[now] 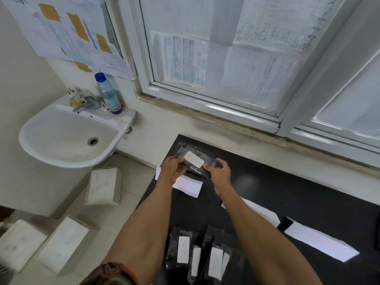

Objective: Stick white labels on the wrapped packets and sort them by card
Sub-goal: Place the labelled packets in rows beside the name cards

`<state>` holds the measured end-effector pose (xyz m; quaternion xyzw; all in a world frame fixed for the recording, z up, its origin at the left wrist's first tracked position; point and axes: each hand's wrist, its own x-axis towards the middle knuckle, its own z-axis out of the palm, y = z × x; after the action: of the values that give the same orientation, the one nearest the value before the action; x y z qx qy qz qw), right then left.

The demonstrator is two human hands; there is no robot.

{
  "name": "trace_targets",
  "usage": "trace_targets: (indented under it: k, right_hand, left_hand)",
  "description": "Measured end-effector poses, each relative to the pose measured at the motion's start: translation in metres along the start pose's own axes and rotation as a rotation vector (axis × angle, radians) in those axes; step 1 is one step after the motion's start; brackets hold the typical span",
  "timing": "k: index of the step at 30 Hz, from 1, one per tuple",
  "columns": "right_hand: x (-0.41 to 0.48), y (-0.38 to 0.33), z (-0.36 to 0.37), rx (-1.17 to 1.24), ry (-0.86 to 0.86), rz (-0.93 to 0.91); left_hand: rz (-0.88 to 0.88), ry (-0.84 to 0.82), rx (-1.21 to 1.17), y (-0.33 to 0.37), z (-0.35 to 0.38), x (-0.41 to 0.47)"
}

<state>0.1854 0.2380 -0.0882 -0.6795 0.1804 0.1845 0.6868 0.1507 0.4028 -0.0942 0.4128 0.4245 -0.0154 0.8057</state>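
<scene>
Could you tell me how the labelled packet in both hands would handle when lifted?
The packet likely flexes: its clear wrap looks thin and crinkled. It seems light, as the left hand and right hand hold only its ends. The glossy film may slip.

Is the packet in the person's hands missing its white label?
No, the wrapped packet held between the left hand and the right hand has a white label on its upper face.

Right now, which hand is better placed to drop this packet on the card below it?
Probably left: the left hand grips the packet right over the card, while the right hand holds its other end, off the card.
</scene>
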Motion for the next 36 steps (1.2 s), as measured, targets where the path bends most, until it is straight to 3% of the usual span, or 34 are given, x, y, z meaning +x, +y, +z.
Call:
trace_targets:
  k: [5, 9, 19, 26, 36]
  right_hand:
    - [0.065, -0.024, 0.010, -0.178, 0.011, 0.009]
    - [0.108, -0.015, 0.026, -0.338, 0.039, 0.025]
    - [0.133, 0.015, 0.032, -0.590, 0.053, 0.009]
    - [0.135, 0.022, 0.035, -0.611, 0.072, 0.007]
    - [0.121, 0.029, 0.039, -0.691, 0.106, -0.069]
  left_hand:
    - [0.160, 0.207, 0.552, 0.014, 0.016, 0.042]
    - [0.188, 0.272, 0.830, 0.015, 0.026, 0.067]
    - [0.210, 0.361, 0.882, 0.002, 0.028, 0.101]
    - [0.161, 0.471, 0.967, -0.003, 0.031, 0.123]
    - [0.228, 0.293, 1.022, 0.010, 0.007, 0.110]
